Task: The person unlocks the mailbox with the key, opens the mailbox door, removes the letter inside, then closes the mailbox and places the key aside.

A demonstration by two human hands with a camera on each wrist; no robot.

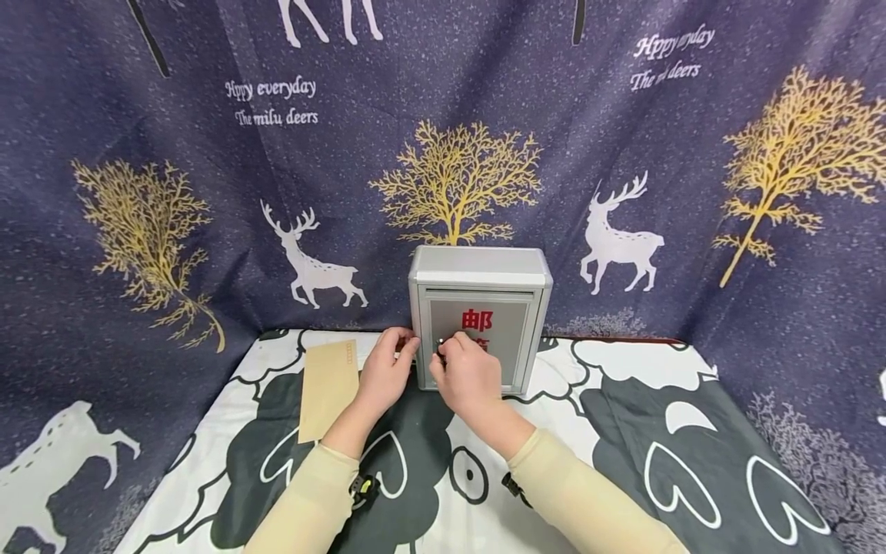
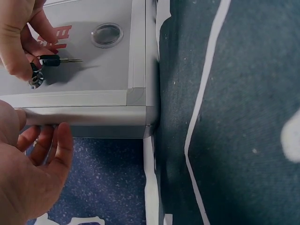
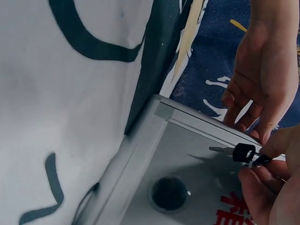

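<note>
A silver metal mailbox (image 1: pixel 481 265) with red characters stands upright at the back of the table. My right hand (image 1: pixel 472 377) pinches a black-headed key at the lock (image 2: pixel 36 80), close to the left edge of the front door. A second black-headed key (image 3: pixel 243 152) dangles beside it, its blade free of the lock. How deep the pinched key sits is hidden by the fingers. My left hand (image 1: pixel 388 369) rests against the mailbox's left side, its fingers loosely bent along the side and the thumb near the front edge.
A tan envelope (image 1: pixel 328 391) lies left of the mailbox on the patterned cloth (image 1: pixel 554 454). A round clear window (image 2: pixel 107 35) is set low in the door. Behind hangs a dark blue curtain (image 1: pixel 484 92) printed with deer and trees.
</note>
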